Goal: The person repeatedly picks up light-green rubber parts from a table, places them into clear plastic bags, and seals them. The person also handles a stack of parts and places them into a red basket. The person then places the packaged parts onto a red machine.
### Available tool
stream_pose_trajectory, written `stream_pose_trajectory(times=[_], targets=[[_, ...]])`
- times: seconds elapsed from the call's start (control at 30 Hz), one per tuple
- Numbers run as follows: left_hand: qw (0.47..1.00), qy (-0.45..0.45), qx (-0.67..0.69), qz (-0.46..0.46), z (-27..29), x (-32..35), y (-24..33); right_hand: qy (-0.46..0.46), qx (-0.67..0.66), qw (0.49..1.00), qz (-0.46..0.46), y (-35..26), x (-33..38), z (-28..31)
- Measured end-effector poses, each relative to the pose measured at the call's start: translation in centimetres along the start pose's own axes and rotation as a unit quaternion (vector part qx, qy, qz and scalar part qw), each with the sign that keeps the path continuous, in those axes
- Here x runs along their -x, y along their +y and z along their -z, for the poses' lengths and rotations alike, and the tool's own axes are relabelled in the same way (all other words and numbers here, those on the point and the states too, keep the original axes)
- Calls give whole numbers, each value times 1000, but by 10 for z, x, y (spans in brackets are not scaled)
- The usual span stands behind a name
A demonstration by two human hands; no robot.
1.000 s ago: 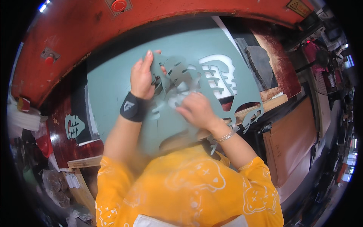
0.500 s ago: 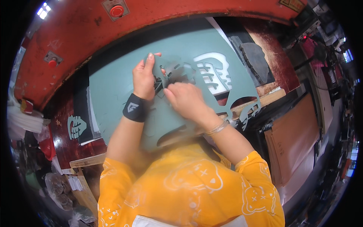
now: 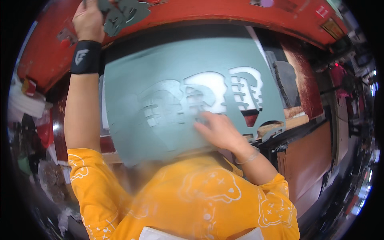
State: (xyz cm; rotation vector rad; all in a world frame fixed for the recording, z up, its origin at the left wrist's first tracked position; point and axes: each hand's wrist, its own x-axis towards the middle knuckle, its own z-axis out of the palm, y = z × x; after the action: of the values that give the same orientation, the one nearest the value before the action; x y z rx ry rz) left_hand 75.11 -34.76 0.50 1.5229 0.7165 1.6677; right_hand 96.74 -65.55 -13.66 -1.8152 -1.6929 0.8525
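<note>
At the upper left my left hand [image 3: 89, 22], with a black wristband, is raised and closed on a dark green cut-out piece [image 3: 127, 14] with slots and curved edges. The top of this hand runs up to the picture's rim. A large grey-green sheet [image 3: 128, 80] lies below on the work surface. My right hand [image 3: 220, 132] is low over the sheet, beside its middle cut shape; thumb and forefinger look apart, and the other fingers are partly hidden. White shows through two curved, slotted openings [image 3: 252, 94]. A third cut outline [image 3: 168, 90] further left is still filled with green material.
A red machine beam [image 3: 192, 12] with buttons spans the far side. Dark grey scraps [image 3: 287, 80] lie right of the sheet. Brown boards [image 3: 308, 156] stand at the right, near a wooden edge strip [image 3: 272, 127]. Bagged goods [image 3: 52, 182] are at the lower left.
My left hand has lifted the green cut-out piece from over the sheet to the upper left. My right hand has let go of it and moved down and right. A middle opening now shows white.
</note>
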Motion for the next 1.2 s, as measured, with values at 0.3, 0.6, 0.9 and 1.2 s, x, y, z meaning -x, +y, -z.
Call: stream_pose_trajectory(times=[0.3, 0.6, 0.9, 1.2], targets=[[822, -516, -185, -157, 24, 251, -1, -351, -210, 898, -163, 24, -38, 28], [755, -578, -199, -236, 40, 266, -16, -326, -398, 839, -177, 35, -28, 12], [949, -194, -234, 83, 19, 239, -29, -245, -333, 902, -121, 0, -6, 22], [930, -56, 159, 328, 21, 215, -30, 134, 42, 971, 193, -84, -40, -14]])
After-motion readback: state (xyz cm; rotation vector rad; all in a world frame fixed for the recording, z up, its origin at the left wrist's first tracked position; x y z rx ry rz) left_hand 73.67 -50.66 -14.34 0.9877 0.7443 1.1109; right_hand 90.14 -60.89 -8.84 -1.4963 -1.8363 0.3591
